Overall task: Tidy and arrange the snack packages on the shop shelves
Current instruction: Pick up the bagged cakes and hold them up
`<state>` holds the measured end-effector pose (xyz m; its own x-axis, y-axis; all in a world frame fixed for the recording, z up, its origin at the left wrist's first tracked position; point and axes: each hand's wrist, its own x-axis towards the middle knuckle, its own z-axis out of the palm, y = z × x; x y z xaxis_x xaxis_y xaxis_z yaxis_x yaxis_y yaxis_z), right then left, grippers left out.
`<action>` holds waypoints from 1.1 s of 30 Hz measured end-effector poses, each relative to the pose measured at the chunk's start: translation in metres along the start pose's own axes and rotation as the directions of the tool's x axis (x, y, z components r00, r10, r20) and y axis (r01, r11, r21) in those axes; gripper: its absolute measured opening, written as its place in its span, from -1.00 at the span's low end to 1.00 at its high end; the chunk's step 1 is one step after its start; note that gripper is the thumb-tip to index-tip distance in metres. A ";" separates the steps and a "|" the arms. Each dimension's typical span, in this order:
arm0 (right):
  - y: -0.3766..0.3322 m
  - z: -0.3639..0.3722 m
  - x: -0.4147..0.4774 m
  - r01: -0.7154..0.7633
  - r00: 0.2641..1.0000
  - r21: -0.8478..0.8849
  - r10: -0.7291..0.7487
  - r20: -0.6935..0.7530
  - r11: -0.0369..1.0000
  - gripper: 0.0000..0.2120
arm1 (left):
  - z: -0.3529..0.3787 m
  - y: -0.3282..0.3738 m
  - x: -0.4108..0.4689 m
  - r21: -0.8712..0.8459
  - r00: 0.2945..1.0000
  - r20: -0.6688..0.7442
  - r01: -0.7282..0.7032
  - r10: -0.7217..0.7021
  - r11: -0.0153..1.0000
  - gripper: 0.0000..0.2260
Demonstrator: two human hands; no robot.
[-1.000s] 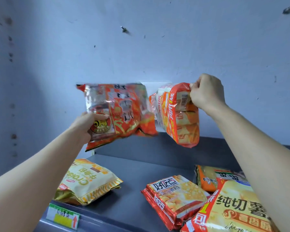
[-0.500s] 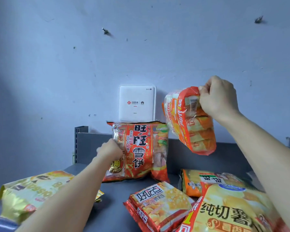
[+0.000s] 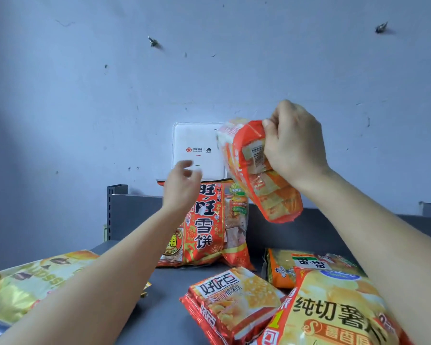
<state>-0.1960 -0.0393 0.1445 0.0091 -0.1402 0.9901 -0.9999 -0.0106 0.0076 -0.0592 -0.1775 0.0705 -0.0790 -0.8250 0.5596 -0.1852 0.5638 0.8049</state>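
left hand (image 3: 181, 186) raised, fingers loose | right hand (image 3: 294, 143) raised, gripping pack (image 3: 271, 195)

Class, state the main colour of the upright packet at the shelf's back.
The upright packet is mainly red with gold trim; head view.

glossy plastic snack bags (image 3: 210, 227) on a matt grey metal shelf (image 3: 159, 307).

One head-worn camera, standing close at a shop shelf.
It looks forward and a little down along both forearms, over the grey shelf (image 3: 164, 295) to the blue wall (image 3: 85, 108) at the far side; snack packets (image 3: 334, 314) crowd the near right corner.
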 end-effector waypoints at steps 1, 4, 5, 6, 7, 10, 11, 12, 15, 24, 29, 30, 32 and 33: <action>-0.007 0.004 -0.003 0.075 0.997 0.024 -0.075 -0.008 0.997 -0.87 | 0.000 0.020 -0.005 -0.265 0.990 0.104 0.122 -0.097 0.957 -0.60; -0.021 0.016 -0.024 0.366 0.930 -0.019 -0.366 0.027 0.930 -0.82 | -0.007 0.055 -0.012 -0.493 0.870 0.436 0.445 -0.230 0.748 -0.37; -0.023 0.022 -0.033 0.453 0.891 -0.066 -0.451 0.046 0.889 -0.78 | -0.011 0.057 -0.011 -0.507 0.838 0.497 0.492 -0.226 0.708 -0.32; -0.024 0.025 -0.041 0.523 0.852 -0.096 -0.520 0.054 0.847 -0.78 | -0.013 0.055 -0.009 -0.519 0.820 0.529 0.517 -0.220 0.681 -0.29; -0.025 0.027 -0.048 0.579 0.815 -0.102 -0.577 0.049 0.809 -0.83 | -0.016 0.051 -0.009 -0.529 0.820 0.527 0.521 -0.223 0.670 -0.31; -0.025 0.029 -0.060 0.681 0.730 0.023 -0.681 0.064 0.732 -0.93 | -0.021 0.040 -0.011 -0.569 0.864 0.426 0.488 -0.270 0.662 -0.53; -0.023 0.030 -0.062 0.669 0.733 0.106 -0.676 0.070 0.736 -0.88 | -0.022 0.036 -0.012 -0.578 0.875 0.401 0.471 -0.272 0.666 -0.58; -0.021 0.029 -0.062 0.606 0.773 0.201 -0.629 0.083 0.770 -0.81 | -0.025 0.033 -0.014 -0.583 0.885 0.382 0.455 -0.267 0.673 -0.63; -0.009 0.026 -0.054 0.161 0.960 0.325 -0.224 0.166 0.932 -0.73 | -0.035 0.026 -0.021 -0.558 0.906 0.357 0.402 -0.227 0.726 -0.66; 0.050 0.020 -0.043 -0.893 0.449 0.445 0.065 0.891 0.071 -0.19 | -0.040 0.021 -0.050 -0.635 0.919 0.384 0.331 -0.087 0.697 -0.48; 0.055 0.003 -0.046 -0.793 0.595 0.609 0.196 0.780 -0.019 -0.36 | -0.033 0.026 -0.062 -0.627 0.946 0.322 0.193 0.026 0.755 -0.47; 0.057 -0.002 -0.047 -0.779 0.612 0.627 0.223 0.759 0.005 -0.36 | -0.032 0.026 -0.064 -0.611 0.951 0.307 0.177 0.025 0.772 -0.43; 0.061 -0.015 -0.048 -0.753 0.641 0.654 0.292 0.710 0.063 -0.37 | -0.030 0.026 -0.068 -0.591 0.960 0.279 0.158 0.016 0.791 -0.39; 0.063 -0.022 -0.049 -0.742 0.651 0.666 0.325 0.685 0.083 -0.39 | -0.028 0.027 -0.069 -0.586 0.964 0.267 0.154 0.011 0.795 -0.40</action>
<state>-0.2594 -0.0110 0.1001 -0.3129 -0.7734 0.5513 -0.0832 -0.5559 -0.8271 -0.0313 -0.1039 0.0588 -0.3395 -0.7997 0.4953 0.4149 0.3452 0.8418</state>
